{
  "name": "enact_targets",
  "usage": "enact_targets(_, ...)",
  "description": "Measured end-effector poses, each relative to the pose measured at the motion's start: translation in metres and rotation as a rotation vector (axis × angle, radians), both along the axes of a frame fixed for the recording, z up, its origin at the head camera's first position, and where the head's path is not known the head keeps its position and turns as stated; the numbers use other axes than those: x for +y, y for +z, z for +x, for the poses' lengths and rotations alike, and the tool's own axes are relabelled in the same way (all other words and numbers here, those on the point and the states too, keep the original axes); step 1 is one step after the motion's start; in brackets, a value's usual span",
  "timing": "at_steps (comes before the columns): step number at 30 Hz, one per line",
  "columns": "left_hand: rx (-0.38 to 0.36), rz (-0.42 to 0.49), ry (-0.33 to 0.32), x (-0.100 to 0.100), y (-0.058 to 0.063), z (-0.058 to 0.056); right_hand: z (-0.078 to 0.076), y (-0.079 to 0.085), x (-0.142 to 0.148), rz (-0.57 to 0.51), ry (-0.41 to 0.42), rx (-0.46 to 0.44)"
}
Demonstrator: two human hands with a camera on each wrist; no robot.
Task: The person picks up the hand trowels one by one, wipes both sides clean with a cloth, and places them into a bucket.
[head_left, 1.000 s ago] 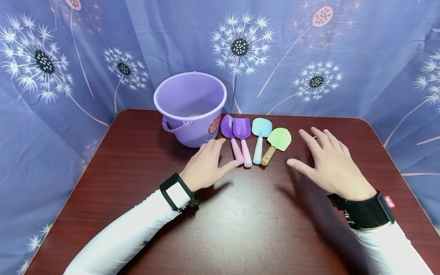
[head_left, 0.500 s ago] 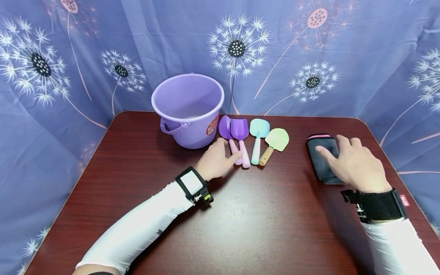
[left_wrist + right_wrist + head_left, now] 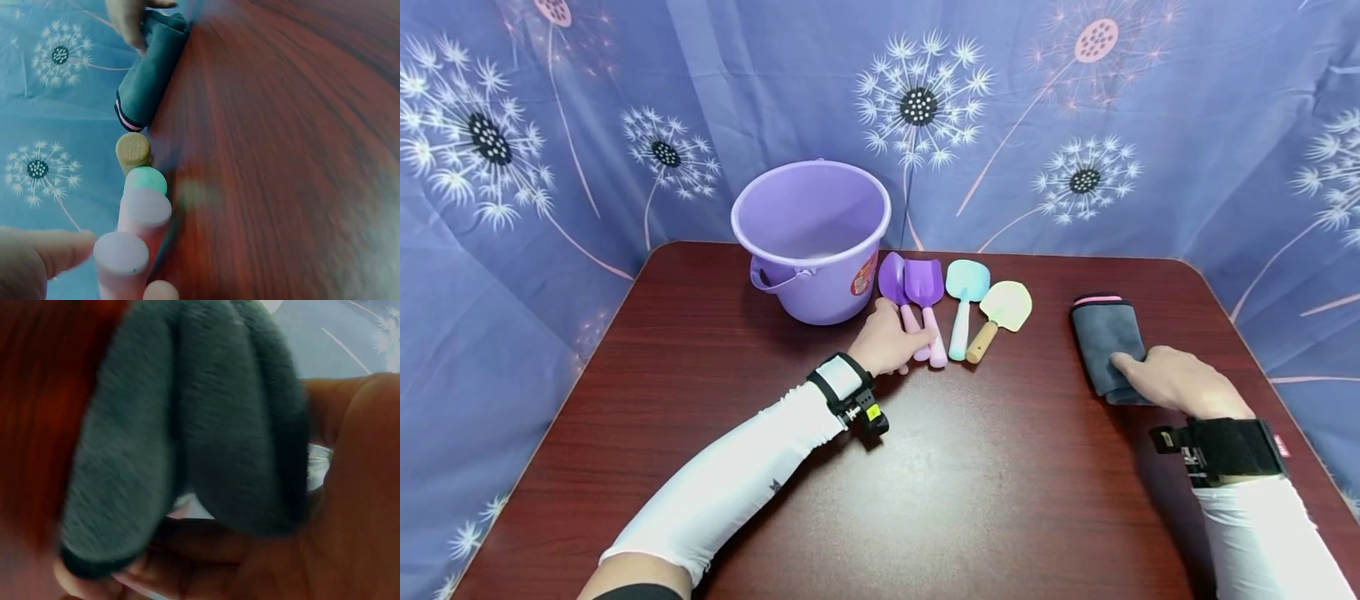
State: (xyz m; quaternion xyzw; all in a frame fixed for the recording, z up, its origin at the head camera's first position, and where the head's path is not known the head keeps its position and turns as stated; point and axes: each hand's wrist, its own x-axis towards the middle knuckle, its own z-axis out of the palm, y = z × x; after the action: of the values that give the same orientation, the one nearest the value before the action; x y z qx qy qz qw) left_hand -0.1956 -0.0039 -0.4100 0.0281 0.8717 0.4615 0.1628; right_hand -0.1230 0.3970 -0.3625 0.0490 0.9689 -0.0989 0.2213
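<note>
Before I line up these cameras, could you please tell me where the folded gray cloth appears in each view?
Head: the folded gray cloth lies right of centre, a little below mid-height.
Left wrist: the cloth is near the top, left of centre.
Right wrist: the cloth, blurred, looms large from the top edge to near the bottom.
Shared landmark: the right hand, at the cloth in all three.

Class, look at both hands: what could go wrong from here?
The left hand could drag both purple scoops along, since their pink handles lie close together. The folded cloth might come open if lifted, since the right hand grips only its near end. A raised scoop might bump the bucket right beside them.
</note>
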Motion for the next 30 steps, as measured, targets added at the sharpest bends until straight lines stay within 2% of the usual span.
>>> enact_targets(3,-0.053,0.072,0.026,0.002,0.0,-0.002,-0.001,-0.006,0.0,-0.033,-0.005,0.0)
enact_targets(9,-0.112,0.241,0.068,0.0,-0.002,0.0,-0.004,-0.012,-0.006,-0.103,-0.018,0.037)
enact_targets(20,-0.313,0.48,0.076,-0.005,0.005,0.008,-0.003,-0.014,-0.011,-0.155,-0.04,0.123)
enact_targets(25,-0.305,0.493,0.074,-0.004,0.003,0.008,-0.001,-0.014,-0.014,-0.181,-0.032,0.153)
enact_targets(30,-0.242,0.474,0.072,-0.002,0.001,0.011,0.0,-0.013,-0.018,-0.204,-0.037,0.217)
